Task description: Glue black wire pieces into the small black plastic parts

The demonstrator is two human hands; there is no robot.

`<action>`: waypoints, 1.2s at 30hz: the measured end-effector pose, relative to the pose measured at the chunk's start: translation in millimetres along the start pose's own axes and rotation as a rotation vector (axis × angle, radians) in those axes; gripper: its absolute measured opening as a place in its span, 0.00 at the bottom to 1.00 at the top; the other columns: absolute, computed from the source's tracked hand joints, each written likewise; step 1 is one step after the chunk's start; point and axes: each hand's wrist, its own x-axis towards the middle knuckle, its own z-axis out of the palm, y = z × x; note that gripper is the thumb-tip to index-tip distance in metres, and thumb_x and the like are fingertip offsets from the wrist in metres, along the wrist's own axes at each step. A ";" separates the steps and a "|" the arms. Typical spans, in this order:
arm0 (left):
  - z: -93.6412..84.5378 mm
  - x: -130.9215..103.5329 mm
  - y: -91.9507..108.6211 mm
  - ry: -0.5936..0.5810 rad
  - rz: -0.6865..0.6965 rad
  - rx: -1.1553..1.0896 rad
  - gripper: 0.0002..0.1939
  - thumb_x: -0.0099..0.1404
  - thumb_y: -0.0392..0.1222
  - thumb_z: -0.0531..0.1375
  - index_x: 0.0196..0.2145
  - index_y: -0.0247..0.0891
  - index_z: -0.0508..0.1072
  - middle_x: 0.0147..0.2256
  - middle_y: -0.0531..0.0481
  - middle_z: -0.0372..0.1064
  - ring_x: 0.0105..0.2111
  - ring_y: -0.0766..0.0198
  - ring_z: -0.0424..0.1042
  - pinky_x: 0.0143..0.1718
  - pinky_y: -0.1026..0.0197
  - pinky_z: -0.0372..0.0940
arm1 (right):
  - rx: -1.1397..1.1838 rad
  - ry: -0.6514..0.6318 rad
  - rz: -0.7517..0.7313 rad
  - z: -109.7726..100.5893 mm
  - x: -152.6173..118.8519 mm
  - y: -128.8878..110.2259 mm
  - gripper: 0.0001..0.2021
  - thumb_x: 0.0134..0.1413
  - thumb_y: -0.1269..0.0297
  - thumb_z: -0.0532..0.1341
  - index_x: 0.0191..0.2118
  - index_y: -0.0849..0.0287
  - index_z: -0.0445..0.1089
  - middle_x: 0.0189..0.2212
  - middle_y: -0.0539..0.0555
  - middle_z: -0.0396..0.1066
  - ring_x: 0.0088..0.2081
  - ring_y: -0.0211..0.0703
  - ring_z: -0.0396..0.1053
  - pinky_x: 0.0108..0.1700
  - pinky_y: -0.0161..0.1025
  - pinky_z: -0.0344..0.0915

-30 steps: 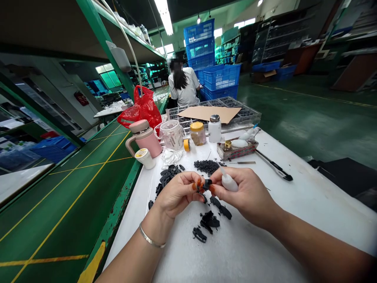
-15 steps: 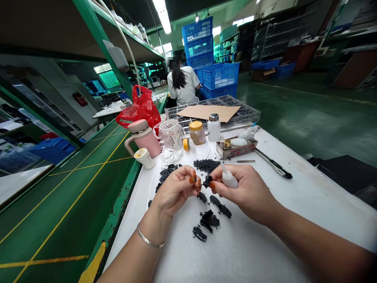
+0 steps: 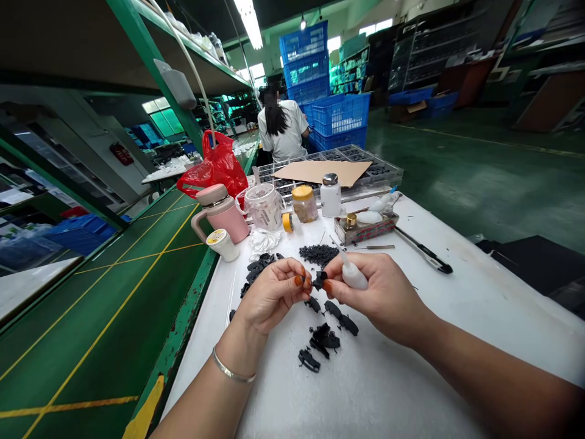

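My left hand (image 3: pixel 269 292) and my right hand (image 3: pixel 379 292) meet over the white table (image 3: pixel 457 305), both pinching one small black plastic part (image 3: pixel 319 281) between their fingertips. The right hand also cradles a small white squeeze bottle (image 3: pixel 353 275) with its nozzle pointing up and away. Just below the hands lie several loose black parts (image 3: pixel 326 338). Beyond the hands sit a heap of tiny black pieces (image 3: pixel 319 253) and a pile of larger black parts (image 3: pixel 258 268).
At the back of the table stand a pink mug (image 3: pixel 222 213), a clear cup (image 3: pixel 264 206), a yellow-lidded jar (image 3: pixel 304 203), a white bottle (image 3: pixel 329 196), a small box (image 3: pixel 365 227), compartment trays under cardboard (image 3: pixel 320 171). A knife (image 3: pixel 423 250) lies right. A person (image 3: pixel 281 125) sits beyond. Green conveyor (image 3: pixel 114 305) runs left.
The hands stay together on the small black part, working it slightly; the view has drifted a little, shifting everything upward in the picture.
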 end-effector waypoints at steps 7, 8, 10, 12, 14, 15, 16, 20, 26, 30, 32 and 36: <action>1.4 -0.3 -1.8 0.012 -0.004 0.008 0.07 0.56 0.31 0.67 0.30 0.31 0.72 0.30 0.48 0.69 0.28 0.67 0.71 0.30 0.69 0.70 | -0.007 0.001 0.004 -0.6 -0.3 1.8 0.04 0.50 0.68 0.60 0.27 0.61 0.69 0.20 0.46 0.64 0.23 0.35 0.58 0.25 0.32 0.54; 1.6 -0.6 -1.8 0.010 -0.004 0.008 0.07 0.56 0.31 0.67 0.31 0.31 0.72 0.30 0.48 0.69 0.28 0.68 0.71 0.30 0.69 0.70 | -0.006 0.002 0.004 -0.6 -0.4 1.7 0.04 0.50 0.68 0.60 0.27 0.61 0.69 0.20 0.46 0.64 0.24 0.35 0.58 0.25 0.32 0.54; 1.8 -1.0 -1.6 0.006 -0.007 0.011 0.07 0.57 0.32 0.67 0.33 0.32 0.72 0.30 0.49 0.69 0.28 0.68 0.71 0.30 0.69 0.70 | -0.003 0.002 0.004 -0.5 -0.5 1.4 0.04 0.50 0.68 0.60 0.27 0.61 0.69 0.20 0.46 0.63 0.24 0.35 0.58 0.25 0.32 0.54; 1.7 -1.0 -1.0 0.001 -0.014 0.017 0.08 0.57 0.32 0.67 0.34 0.32 0.72 0.30 0.49 0.69 0.27 0.69 0.71 0.29 0.70 0.70 | -0.003 0.005 0.005 -0.2 -0.5 1.0 0.04 0.50 0.69 0.60 0.27 0.61 0.69 0.20 0.46 0.63 0.23 0.35 0.58 0.24 0.32 0.53; 1.7 -0.5 -0.5 -0.006 -0.015 0.025 0.08 0.57 0.32 0.67 0.33 0.31 0.71 0.30 0.48 0.69 0.27 0.68 0.71 0.29 0.70 0.70 | -0.005 0.009 0.008 0.1 -0.3 0.9 0.04 0.50 0.69 0.60 0.26 0.61 0.68 0.20 0.45 0.63 0.23 0.34 0.57 0.24 0.31 0.53; 1.8 -0.1 -0.4 -0.011 -0.012 0.028 0.07 0.57 0.32 0.67 0.32 0.30 0.71 0.29 0.48 0.69 0.27 0.68 0.71 0.28 0.70 0.69 | -0.007 0.010 0.010 0.1 -0.1 0.9 0.04 0.50 0.70 0.60 0.26 0.61 0.68 0.20 0.45 0.63 0.23 0.34 0.57 0.24 0.31 0.53; 2.0 0.2 -0.3 -0.016 -0.009 0.030 0.07 0.57 0.32 0.67 0.31 0.30 0.70 0.29 0.48 0.69 0.27 0.68 0.71 0.28 0.70 0.69 | -0.010 0.014 0.011 0.2 0.2 1.0 0.04 0.50 0.70 0.60 0.26 0.61 0.68 0.19 0.45 0.62 0.23 0.34 0.56 0.23 0.31 0.52; 3.8 0.8 -0.7 -0.006 -0.013 0.043 0.10 0.56 0.33 0.68 0.29 0.30 0.69 0.29 0.48 0.68 0.26 0.68 0.70 0.27 0.70 0.69 | -0.023 0.021 0.001 0.3 1.0 1.5 0.04 0.49 0.71 0.60 0.25 0.61 0.68 0.19 0.45 0.62 0.23 0.34 0.57 0.24 0.31 0.52; 6.0 0.7 -0.6 0.037 -0.030 0.076 0.13 0.53 0.35 0.70 0.29 0.30 0.68 0.29 0.49 0.68 0.26 0.68 0.70 0.26 0.70 0.69 | -0.017 0.013 0.027 0.5 0.2 0.9 0.04 0.49 0.70 0.60 0.26 0.61 0.68 0.19 0.45 0.62 0.23 0.34 0.57 0.24 0.31 0.52; 6.7 0.9 -0.2 0.049 -0.031 0.088 0.13 0.53 0.36 0.70 0.28 0.30 0.68 0.28 0.49 0.68 0.25 0.68 0.69 0.27 0.70 0.69 | -0.020 0.004 0.027 0.1 -0.4 0.5 0.04 0.50 0.69 0.60 0.26 0.61 0.68 0.19 0.46 0.62 0.23 0.35 0.57 0.24 0.31 0.52; 6.9 1.0 0.0 0.042 -0.025 0.091 0.13 0.53 0.36 0.70 0.28 0.30 0.69 0.28 0.48 0.68 0.25 0.68 0.69 0.27 0.70 0.69 | -0.017 0.003 0.024 0.2 -0.5 0.5 0.05 0.50 0.70 0.60 0.25 0.61 0.68 0.19 0.46 0.62 0.23 0.35 0.57 0.24 0.31 0.52; 6.7 1.1 -0.4 0.028 -0.014 0.089 0.10 0.54 0.34 0.69 0.29 0.30 0.70 0.28 0.48 0.68 0.25 0.69 0.69 0.27 0.70 0.69 | -0.016 0.007 0.031 0.2 -0.3 0.4 0.05 0.50 0.70 0.60 0.25 0.61 0.68 0.19 0.46 0.62 0.23 0.34 0.57 0.24 0.31 0.52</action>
